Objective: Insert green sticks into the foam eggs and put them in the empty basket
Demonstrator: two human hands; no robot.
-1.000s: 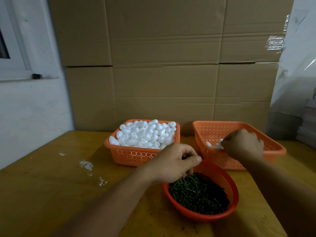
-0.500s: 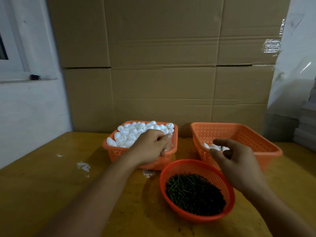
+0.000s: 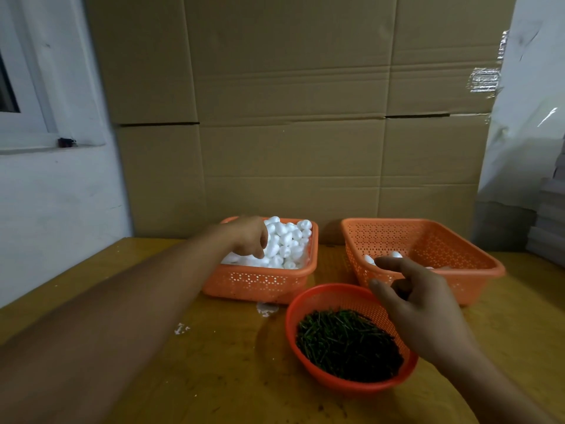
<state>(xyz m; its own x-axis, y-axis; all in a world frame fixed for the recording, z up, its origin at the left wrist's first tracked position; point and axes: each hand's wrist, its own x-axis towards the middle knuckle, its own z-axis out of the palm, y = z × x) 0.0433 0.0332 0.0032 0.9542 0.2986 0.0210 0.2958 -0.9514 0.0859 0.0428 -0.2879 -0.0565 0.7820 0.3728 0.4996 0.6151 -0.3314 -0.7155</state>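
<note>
White foam eggs [image 3: 287,240] fill the left orange basket [image 3: 260,283]. My left hand [image 3: 246,237] reaches into that pile with its fingertips down among the eggs, so its grip is hidden. Green sticks [image 3: 345,341] lie heaped in a round red basket [image 3: 321,293] in front. My right hand [image 3: 425,316] hovers over that basket's right rim with thumb and fingers loosely spread, holding nothing. The right orange basket [image 3: 428,240] holds a few eggs [image 3: 396,254] at its bottom, partly hidden by my right fingers.
All three baskets stand on a yellow wooden table [image 3: 214,377]. Stacked cardboard boxes [image 3: 290,117] form a wall right behind them. White foam crumbs [image 3: 267,309] lie between the left and round baskets. A grey stack [image 3: 550,224] sits at the far right.
My left hand has gone from the round basket up into the egg pile. My right hand has left the right basket and come back over the stick basket, fingers spread.
</note>
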